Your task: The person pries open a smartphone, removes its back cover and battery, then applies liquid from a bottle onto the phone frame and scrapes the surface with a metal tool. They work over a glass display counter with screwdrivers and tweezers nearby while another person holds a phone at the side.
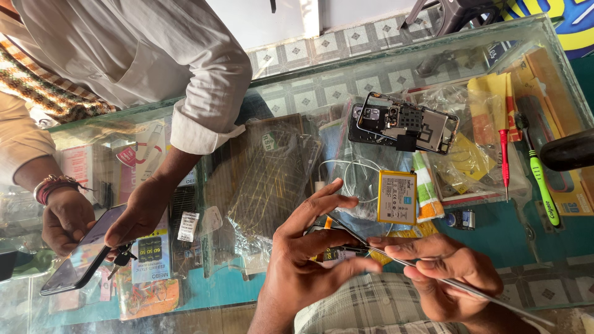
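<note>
From my head camera, a glass display counter (297,86) lies before me, packets of phone accessories showing through it. On the glass rest an opened black phone body with its circuit boards bare (402,124), a yellow-edged flat battery (396,196), a red-handled screwdriver (503,154) and a green-handled toothbrush (544,185). Across the counter, another person's hands (139,213) hold a dark smartphone (83,253) and keys. My left hand (303,260) curls around a small dark phone part (337,250), mostly hidden by my fingers. My right hand (455,272) pinches long thin metal tweezers (433,272) whose tip meets that part.
</note>
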Action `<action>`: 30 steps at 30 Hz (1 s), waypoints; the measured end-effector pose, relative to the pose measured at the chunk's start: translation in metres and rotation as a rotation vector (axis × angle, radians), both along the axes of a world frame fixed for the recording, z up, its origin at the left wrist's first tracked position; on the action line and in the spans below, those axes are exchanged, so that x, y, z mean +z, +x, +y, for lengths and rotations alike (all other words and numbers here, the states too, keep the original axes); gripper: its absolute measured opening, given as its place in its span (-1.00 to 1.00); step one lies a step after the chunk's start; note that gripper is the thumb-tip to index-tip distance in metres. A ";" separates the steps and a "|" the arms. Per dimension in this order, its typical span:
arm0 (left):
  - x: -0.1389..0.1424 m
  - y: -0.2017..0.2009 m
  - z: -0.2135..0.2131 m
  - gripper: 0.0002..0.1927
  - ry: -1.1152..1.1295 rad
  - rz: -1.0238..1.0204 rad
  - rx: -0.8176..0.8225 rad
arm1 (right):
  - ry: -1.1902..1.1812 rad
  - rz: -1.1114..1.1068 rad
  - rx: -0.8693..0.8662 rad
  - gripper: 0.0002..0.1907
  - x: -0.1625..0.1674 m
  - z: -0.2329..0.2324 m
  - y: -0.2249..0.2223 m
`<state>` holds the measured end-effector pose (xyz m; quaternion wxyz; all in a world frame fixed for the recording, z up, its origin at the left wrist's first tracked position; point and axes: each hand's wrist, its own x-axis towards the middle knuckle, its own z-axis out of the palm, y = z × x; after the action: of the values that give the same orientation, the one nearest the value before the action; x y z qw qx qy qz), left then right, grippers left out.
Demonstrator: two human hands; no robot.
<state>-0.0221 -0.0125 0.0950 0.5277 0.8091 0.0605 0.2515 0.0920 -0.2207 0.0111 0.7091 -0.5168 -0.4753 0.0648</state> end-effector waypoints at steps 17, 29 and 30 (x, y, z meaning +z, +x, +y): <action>-0.012 -0.004 -0.004 -0.82 -0.014 -0.088 0.067 | -0.405 0.141 -0.127 -0.64 0.014 -0.026 0.022; -0.055 -0.023 0.013 -0.69 -0.329 -0.261 0.155 | -1.324 -0.327 -0.685 -0.57 -0.022 -0.058 0.080; -0.057 -0.024 0.015 -0.67 -0.334 -0.257 0.159 | -1.224 -0.305 -0.779 -0.59 -0.030 -0.067 0.083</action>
<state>-0.0464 0.0022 0.0381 0.6364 0.6643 0.0969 0.3799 0.1747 -0.2878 -0.0186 0.1920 -0.9541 -0.2296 -0.0107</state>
